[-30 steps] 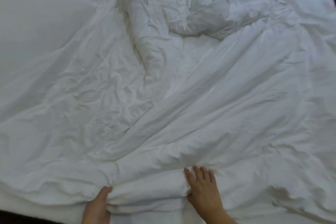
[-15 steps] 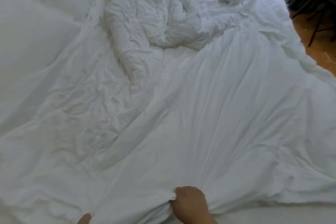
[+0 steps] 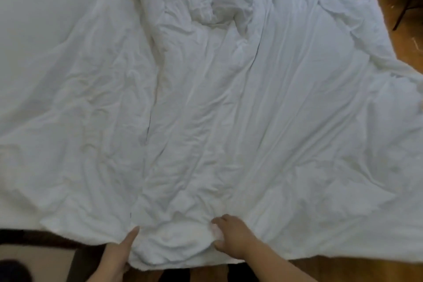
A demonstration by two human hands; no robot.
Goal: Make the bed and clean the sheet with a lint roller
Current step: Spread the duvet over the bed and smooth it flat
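plain white duvet (image 3: 229,110), plain white pillow (image 3: 41,7), orange-brown wooden floor (image 3: 400,36)

A white duvet (image 3: 229,110) fills nearly the whole frame, spread flat but creased, with long folds running top to bottom. It is bunched into a crumpled heap at top centre, and its near edge is gathered at bottom centre.

Big wrinkly white duvet (image 3: 229,110) covers pretty much the whole bed. Both hands grab its near edge: left hand (image 3: 116,256) with thumb on top, right hand (image 3: 231,236) bunching the fabric. Orange-brown floor (image 3: 402,36) shows at right.
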